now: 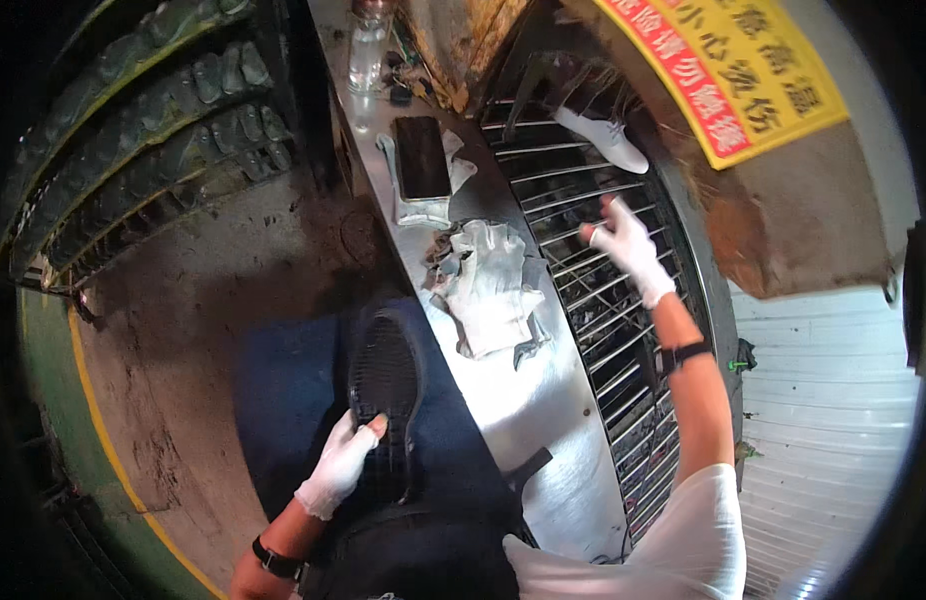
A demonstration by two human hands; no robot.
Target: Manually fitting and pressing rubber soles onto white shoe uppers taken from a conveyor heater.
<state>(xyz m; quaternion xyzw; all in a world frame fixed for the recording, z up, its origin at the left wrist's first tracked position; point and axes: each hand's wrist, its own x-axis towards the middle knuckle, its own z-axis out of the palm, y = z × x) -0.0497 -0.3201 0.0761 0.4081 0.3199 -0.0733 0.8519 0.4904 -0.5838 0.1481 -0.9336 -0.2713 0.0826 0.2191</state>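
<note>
While the left hand (pixel 345 462) grasps a black shoe sole (pixel 387 362) near its lower end, just left of the steel bench (pixel 573 500), the right hand (pixel 628 248) is out on the bench's other side with its fingers parted and nothing in its grip. The sole turns its ribbed tread upward, with the left thumb pressed across it and the remaining fingers mostly hidden; whether an upper is attached cannot be told. Both hands wear white gloves that leave some fingertips bare. Along the bench's right side runs a rack of metal bars (pixel 600 290); the right hand is over it, though whether it touches the bars is unclear. Farther along that side of the bench, a white shoe (pixel 611 142) lies on the bars, near the right fingertips but apart from them. On the bench itself sit a crumpled heap of pale gloves (pixel 491 292), then a dark phone (pixel 422 160) resting on pale cloth (pixel 423 212), and, at the far end, a clear bottle (pixel 367 55). Right of the bench's far part is a yellow and red sign (pixel 728 75), and well to its left stand shelves (pixel 173 140) of dark, shoe-like pieces.
</note>
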